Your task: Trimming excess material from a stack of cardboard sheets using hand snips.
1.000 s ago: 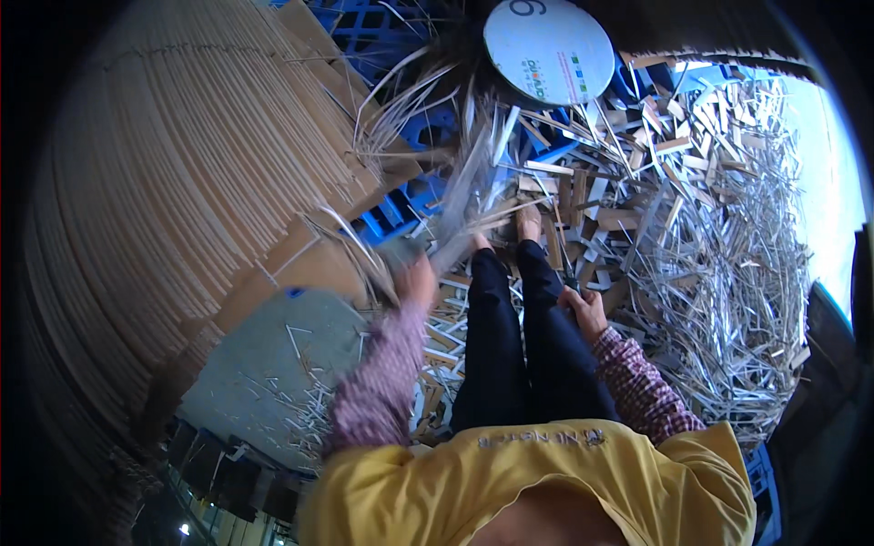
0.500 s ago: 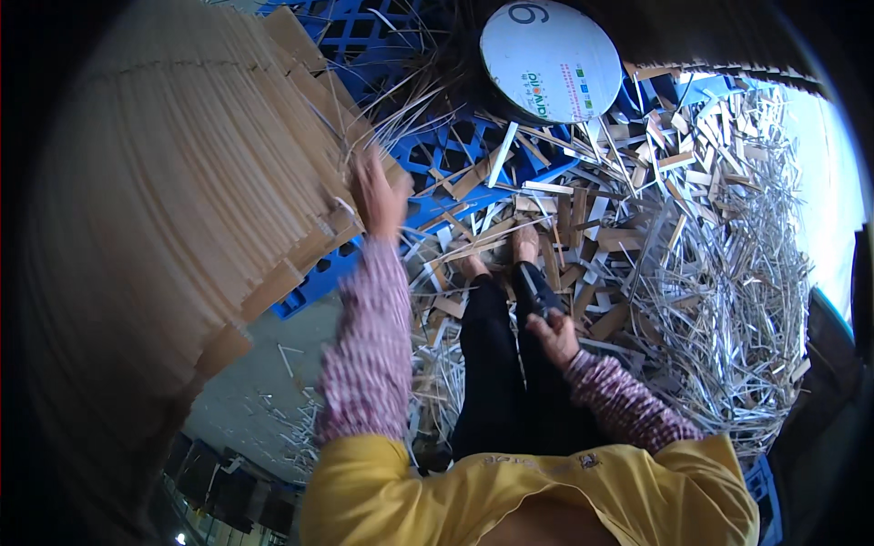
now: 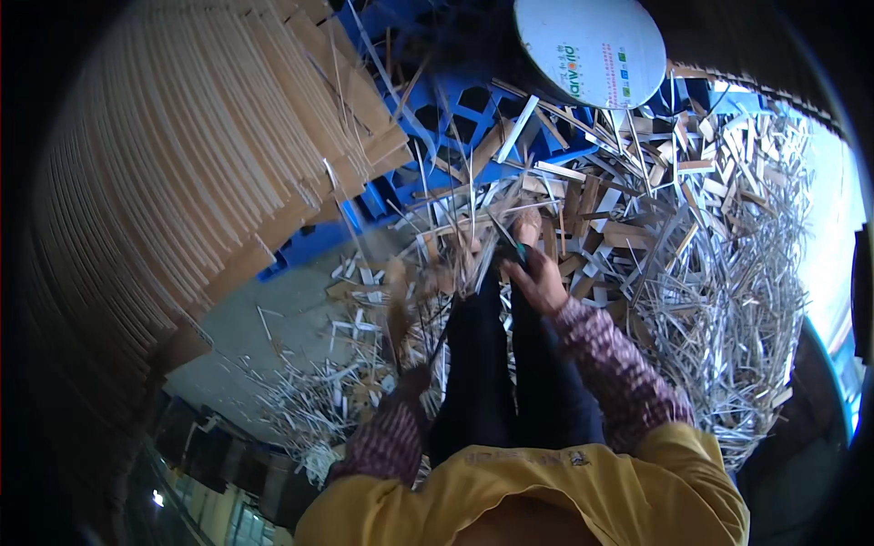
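Observation:
My left hand (image 3: 399, 305) is a smear of motion left of my legs, below the corner of a tall stack of cut brown cardboard sheets (image 3: 209, 173). Thin strips of cardboard trim (image 3: 464, 250) are blurred beside it, and I cannot tell whether the fingers hold any. In front of my right thigh, my right hand (image 3: 544, 284) is closed around a dark hand tool (image 3: 512, 257) with a small green part. The tool's exact kind is hidden by the fingers and blur.
Blue plastic pallets (image 3: 428, 109) lie under the stack and ahead of it. A round white lid (image 3: 596, 50) stands at the top. Cardboard offcuts and thin strips (image 3: 692, 300) heap on the right, with more scraps (image 3: 314, 400) on the grey floor (image 3: 264, 328) at left.
My left hand has come off the stack's corner, down toward my legs, and loose strips now blur around it. My right hand with the tool has risen slightly. The view has shifted.

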The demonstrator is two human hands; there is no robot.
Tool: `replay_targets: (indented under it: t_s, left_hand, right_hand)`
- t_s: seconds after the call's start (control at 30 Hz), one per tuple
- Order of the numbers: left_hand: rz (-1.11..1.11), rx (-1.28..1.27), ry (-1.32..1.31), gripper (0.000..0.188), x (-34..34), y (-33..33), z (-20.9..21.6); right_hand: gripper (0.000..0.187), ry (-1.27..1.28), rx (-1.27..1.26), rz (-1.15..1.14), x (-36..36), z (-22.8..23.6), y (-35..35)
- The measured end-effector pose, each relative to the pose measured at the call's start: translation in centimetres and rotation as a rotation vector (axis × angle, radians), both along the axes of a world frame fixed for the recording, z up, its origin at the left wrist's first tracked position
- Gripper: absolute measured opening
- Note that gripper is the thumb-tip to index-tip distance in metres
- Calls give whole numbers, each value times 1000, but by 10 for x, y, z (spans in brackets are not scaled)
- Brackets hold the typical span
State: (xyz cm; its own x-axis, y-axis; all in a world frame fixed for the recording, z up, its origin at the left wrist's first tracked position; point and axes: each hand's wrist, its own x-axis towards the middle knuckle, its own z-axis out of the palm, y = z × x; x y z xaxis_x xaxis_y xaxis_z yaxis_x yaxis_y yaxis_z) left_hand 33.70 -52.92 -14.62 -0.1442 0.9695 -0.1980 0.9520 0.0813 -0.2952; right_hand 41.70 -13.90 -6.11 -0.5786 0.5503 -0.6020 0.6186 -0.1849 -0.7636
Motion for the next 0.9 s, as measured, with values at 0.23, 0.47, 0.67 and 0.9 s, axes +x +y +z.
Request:
replay_targets:
  t_s: [0.23, 0.47, 0.67, 0.9]
  left_hand:
    - [1429, 387, -1282, 29, -123, 195, 42]
    - [1347, 445, -1393, 26, -72, 168, 48]
    - [935, 139, -1195, 7, 25, 156, 123]
    - [802, 39, -1110, 11, 29, 165, 111]
  right_hand:
    - [39, -114, 259, 637, -144, -87, 58]
    - [43, -13, 321, 725, -164, -105, -30]
    - [38, -146, 19, 948, -79, -137, 1]
    - [28, -111, 244, 822, -225, -131, 24]
